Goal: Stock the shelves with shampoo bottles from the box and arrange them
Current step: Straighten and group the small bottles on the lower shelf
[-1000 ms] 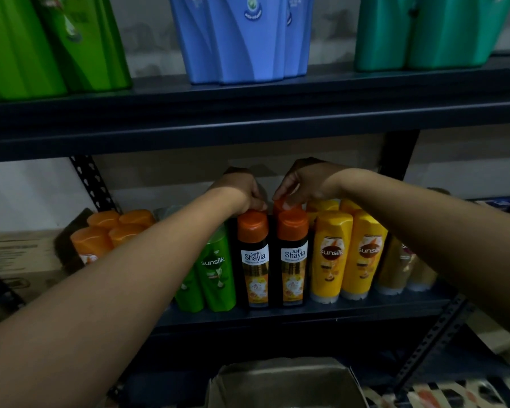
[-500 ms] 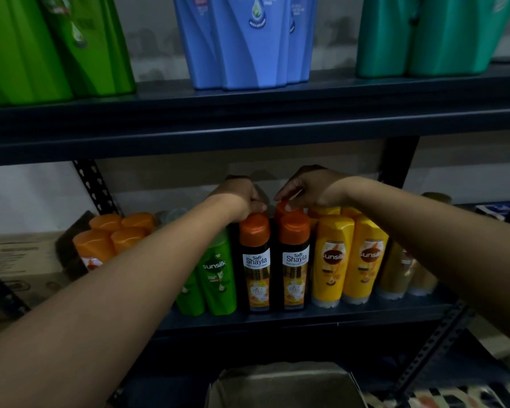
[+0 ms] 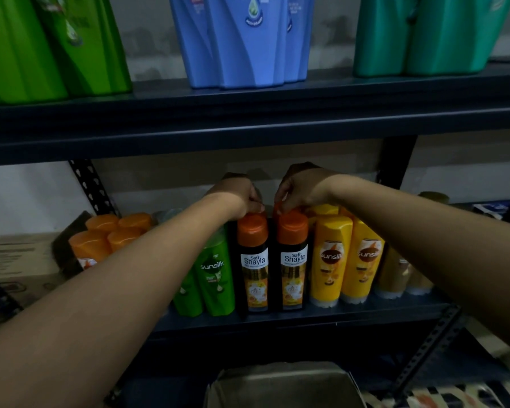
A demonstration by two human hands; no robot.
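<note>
Two black Shayla shampoo bottles with orange caps, one on the left (image 3: 252, 260) and one on the right (image 3: 293, 260), stand side by side at the front of the lower shelf (image 3: 277, 319). My left hand (image 3: 239, 195) reaches over the left one, its fingers curled down on a cap just behind it; that rear bottle is mostly hidden. My right hand (image 3: 301, 188) pinches the orange cap of a rear Shayla bottle (image 3: 277, 208) behind the right one. The open cardboard box (image 3: 283, 384) sits below, at the bottom edge.
Green Sunsilk bottles (image 3: 215, 275) stand left of the Shayla pair, yellow Sunsilk bottles (image 3: 348, 260) to the right, then brownish bottles (image 3: 395, 272). Orange-capped bottles (image 3: 109, 237) sit far left. The upper shelf (image 3: 248, 119) carries large green, blue and teal bottles.
Both hands stay on the caps of the rear bottles with only small finger movements. The view has tilted slightly, so the shelves sit a little lower in frame.
</note>
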